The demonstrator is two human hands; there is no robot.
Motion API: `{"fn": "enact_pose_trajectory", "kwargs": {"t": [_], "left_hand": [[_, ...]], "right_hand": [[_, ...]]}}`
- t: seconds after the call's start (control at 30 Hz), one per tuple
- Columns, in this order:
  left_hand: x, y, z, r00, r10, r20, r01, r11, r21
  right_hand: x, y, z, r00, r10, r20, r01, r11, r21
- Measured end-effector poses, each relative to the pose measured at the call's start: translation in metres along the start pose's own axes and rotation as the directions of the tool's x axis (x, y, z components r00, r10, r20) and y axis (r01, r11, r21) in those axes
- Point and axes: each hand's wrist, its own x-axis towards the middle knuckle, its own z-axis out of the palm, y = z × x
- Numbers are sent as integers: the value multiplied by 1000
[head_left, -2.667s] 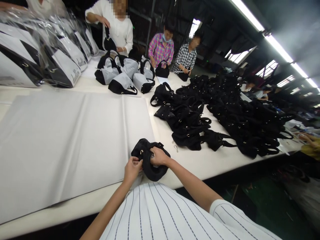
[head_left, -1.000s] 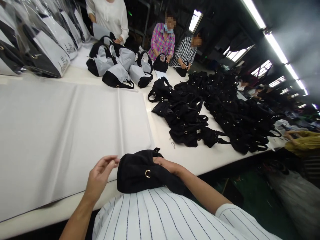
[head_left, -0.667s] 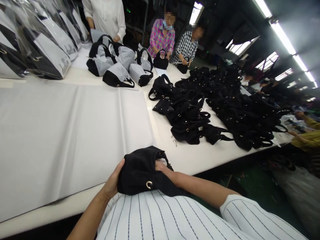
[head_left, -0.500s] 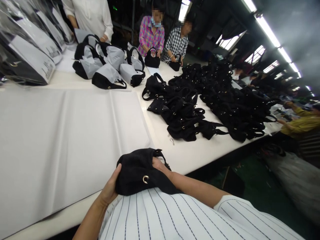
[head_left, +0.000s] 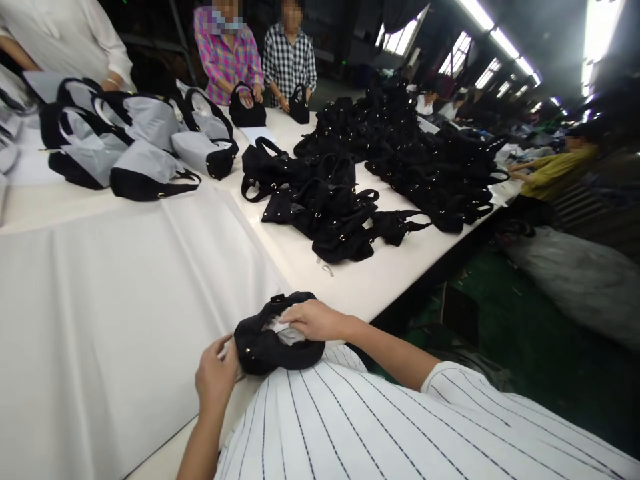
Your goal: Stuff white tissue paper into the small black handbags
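A black handbag (head_left: 280, 357) rests against the striped shirt at the table's front edge, its opening turned up toward me. Pale crumpled material (head_left: 290, 335) shows inside; whether it is lining or paper stuffing I cannot tell. At the bag's left end, my left hand (head_left: 216, 373) grips the side with bent fingers and thumb. My right hand (head_left: 317, 320) reaches over the rim from the right. Its fingers are closed on the pale material in the opening, fingertips partly hidden.
White sheeting (head_left: 125, 293) covers the table at left. Black handbags (head_left: 320, 213) lie heaped ahead and right. Bags in grey wrapping (head_left: 145, 167) stand farther back left. Small metal clips (head_left: 327, 271) lie near the heap. Co-workers (head_left: 287, 60) handle bags across the table.
The bag has turned so its opening faces up. My right hand has drawn partly out of it to the rim. The camera view has swung right.
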Motion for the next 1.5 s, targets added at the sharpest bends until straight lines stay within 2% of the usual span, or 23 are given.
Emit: {"fn": "enact_pose_trajectory", "kwargs": {"t": [0.07,0.13,0.17,0.23,0.3,0.37,0.47,0.53,0.6,0.67,0.73,0.8,0.93,1.0,1.07,1.13,1.27,1.33,1.43,1.5], "left_hand": [[3,29,-12,984,170,-50,-168,984,54],[11,56,-13,956,294,23,-295,952,85],[17,68,-9,932,352,92,-362,922,138],[29,83,4,862,433,263,-499,815,294],[38,91,19,781,455,427,-614,684,394],[40,92,31,728,466,503,-678,598,427],[33,90,43,681,551,482,-732,536,421],[26,90,48,650,630,424,-760,542,360],[20,90,52,629,695,349,-778,560,285],[16,91,55,626,717,306,-779,572,255],[16,89,55,651,700,295,-759,589,277],[18,83,51,676,672,304,-737,614,282],[25,65,41,701,597,391,-691,705,163],[26,60,37,721,537,437,-638,761,117],[23,62,36,714,503,487,-630,764,136],[17,73,39,707,478,522,-658,715,237],[-3,104,53,772,385,507,-634,534,560],[-9,114,58,784,373,496,-621,447,644],[-6,115,60,762,398,510,-641,355,681],[2,109,57,713,442,544,-689,298,661]], "right_hand": [[-10,10,-10,981,166,-102,-173,983,-64],[-16,18,-14,942,310,-126,-324,940,-108],[-17,20,-13,936,337,-104,-348,930,-115],[-16,22,-6,952,300,-65,-306,944,-125],[-14,22,4,971,223,-85,-235,954,-184],[-12,21,14,984,159,-75,-174,947,-272],[-10,26,28,995,81,54,-59,941,-333],[-7,30,36,991,50,123,-7,947,-322],[0,32,42,986,62,153,-12,951,-310],[7,33,41,973,114,200,-47,950,-310],[13,31,33,948,172,267,-88,950,-301],[15,31,21,938,172,301,-96,963,-251],[8,34,3,955,95,281,-71,993,-93],[6,36,3,955,110,275,-99,994,-52],[5,38,9,958,130,255,-121,991,-48],[6,39,18,973,138,184,-125,989,-85],[9,37,37,993,115,9,-109,959,-263],[12,37,44,995,90,-37,-97,939,-330],[15,39,49,994,77,-79,-99,933,-345],[16,43,46,991,89,-96,-112,957,-268]]}}
